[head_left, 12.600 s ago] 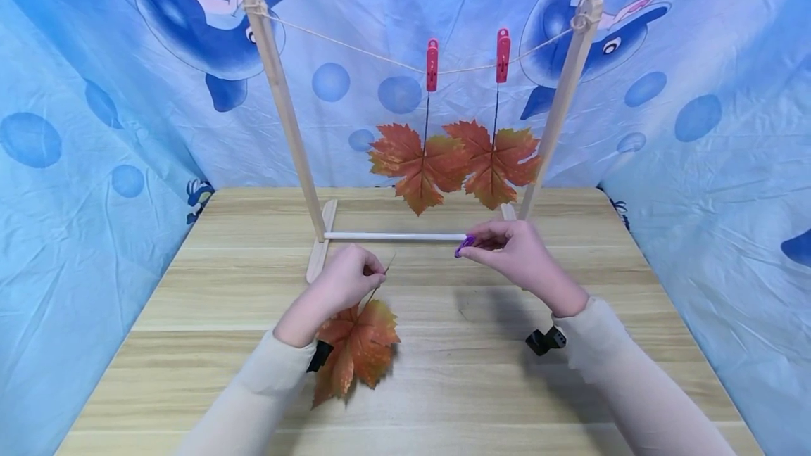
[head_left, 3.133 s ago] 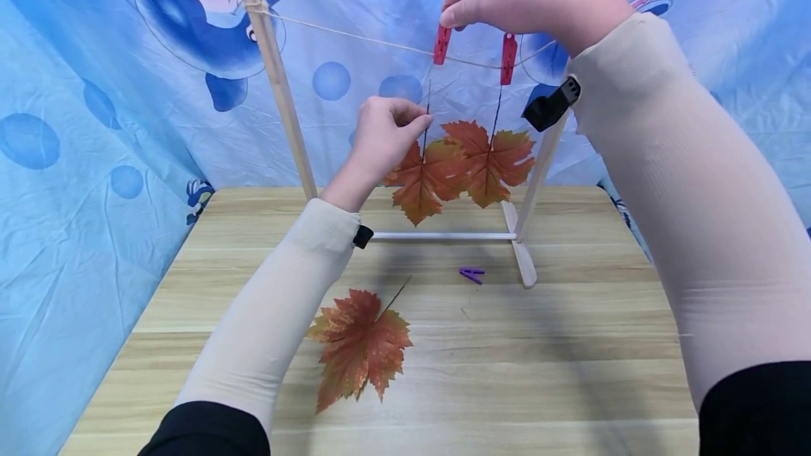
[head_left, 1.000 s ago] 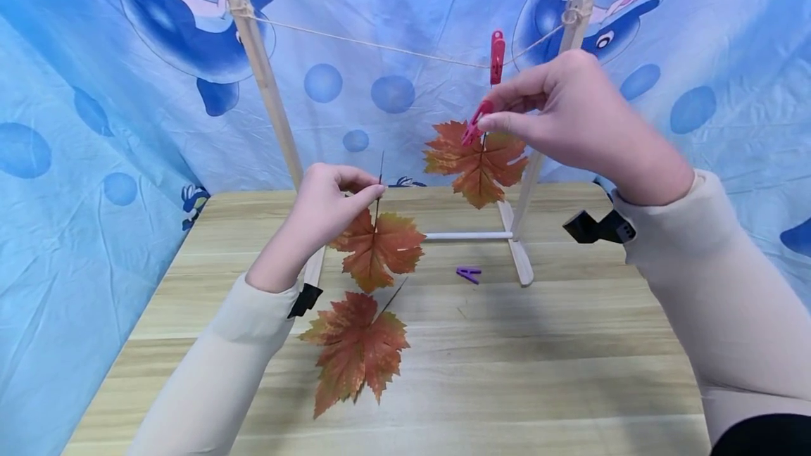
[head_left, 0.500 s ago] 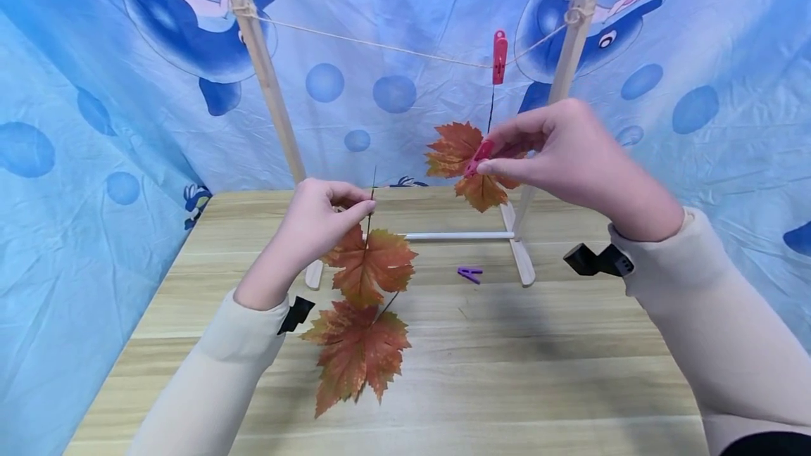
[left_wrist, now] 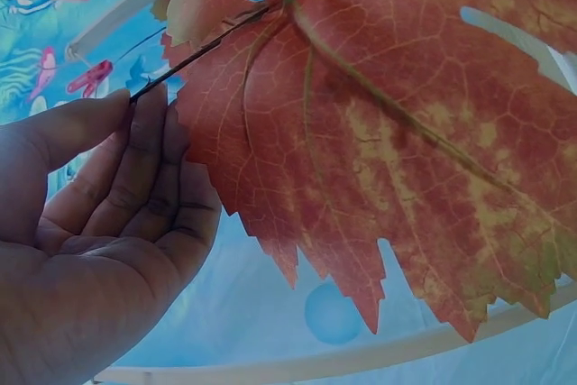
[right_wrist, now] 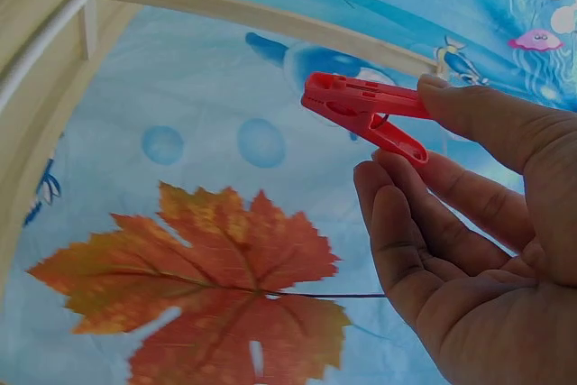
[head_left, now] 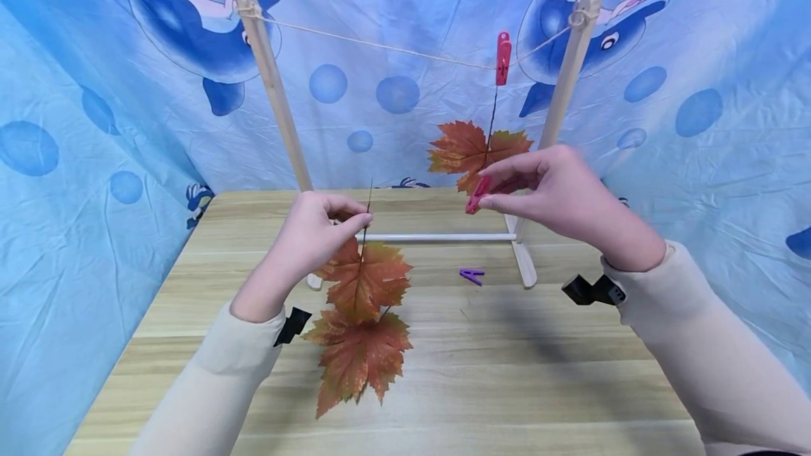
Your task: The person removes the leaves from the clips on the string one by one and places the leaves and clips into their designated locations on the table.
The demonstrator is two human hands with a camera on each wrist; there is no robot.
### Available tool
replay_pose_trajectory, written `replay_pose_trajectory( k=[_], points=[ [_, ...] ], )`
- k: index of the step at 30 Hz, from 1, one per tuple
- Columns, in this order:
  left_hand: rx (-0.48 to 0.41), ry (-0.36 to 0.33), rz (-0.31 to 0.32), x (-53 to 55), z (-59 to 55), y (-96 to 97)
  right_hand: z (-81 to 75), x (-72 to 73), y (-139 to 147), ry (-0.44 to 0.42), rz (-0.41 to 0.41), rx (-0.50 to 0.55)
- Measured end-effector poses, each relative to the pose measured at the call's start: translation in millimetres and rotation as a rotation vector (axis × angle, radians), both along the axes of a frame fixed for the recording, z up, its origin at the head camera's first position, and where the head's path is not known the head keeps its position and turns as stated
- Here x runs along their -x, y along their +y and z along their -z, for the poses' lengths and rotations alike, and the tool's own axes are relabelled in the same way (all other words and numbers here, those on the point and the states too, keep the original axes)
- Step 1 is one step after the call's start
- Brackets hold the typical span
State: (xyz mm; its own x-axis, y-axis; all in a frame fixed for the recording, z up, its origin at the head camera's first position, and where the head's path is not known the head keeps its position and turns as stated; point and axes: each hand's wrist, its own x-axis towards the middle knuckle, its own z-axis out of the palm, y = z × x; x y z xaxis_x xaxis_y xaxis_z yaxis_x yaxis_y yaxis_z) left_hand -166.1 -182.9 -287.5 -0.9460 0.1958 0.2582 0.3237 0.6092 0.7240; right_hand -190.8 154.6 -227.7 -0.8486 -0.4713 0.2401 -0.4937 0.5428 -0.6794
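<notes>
My left hand (head_left: 310, 231) pinches the dark stem of an orange-red artificial maple leaf (head_left: 374, 280) between thumb and fingers. That leaf hangs low, overlapping a second maple leaf (head_left: 361, 364) which lies on the table. In the left wrist view, the held leaf (left_wrist: 361, 132) fills most of the picture. My right hand (head_left: 551, 192) holds a red clothespin (head_left: 476, 197), away from the string. Thumb and fingers press its handles in the right wrist view (right_wrist: 361, 101). Behind that hand, a third leaf (head_left: 462, 150) hangs from the string (head_left: 380, 43) by another red clothespin (head_left: 503, 58).
The string runs between a left wooden post (head_left: 275, 90) and a right wooden post (head_left: 573, 69). A white rod (head_left: 443, 237) joins the posts near their feet. A purple clothespin (head_left: 472, 276) lies on the wooden table (head_left: 538, 385). Blue dolphin-print cloth surrounds the table.
The purple clothespin and the first leaf were set down on the table. My right hand took one red clothespin off the string; my left took its leaf. Both hands have since lowered.
</notes>
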Motion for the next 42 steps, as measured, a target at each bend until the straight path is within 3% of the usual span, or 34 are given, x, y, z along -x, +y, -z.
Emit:
replay_pose_trajectory(
  k=[11,28,42],
  points=[
    [0.011,-0.032,-0.006,-2.2,11.7,-3.8,31.9,2.3,6,-0.103,0.022,0.057],
    [0.032,-0.111,-0.027,-2.2,26.2,-5.9,75.8,7.2,7,-0.097,-0.009,-0.002],
    [0.055,-0.165,-0.019,0.8,37.5,-7.8,108.4,8.1,3,-0.166,0.008,-0.05]
  ],
)
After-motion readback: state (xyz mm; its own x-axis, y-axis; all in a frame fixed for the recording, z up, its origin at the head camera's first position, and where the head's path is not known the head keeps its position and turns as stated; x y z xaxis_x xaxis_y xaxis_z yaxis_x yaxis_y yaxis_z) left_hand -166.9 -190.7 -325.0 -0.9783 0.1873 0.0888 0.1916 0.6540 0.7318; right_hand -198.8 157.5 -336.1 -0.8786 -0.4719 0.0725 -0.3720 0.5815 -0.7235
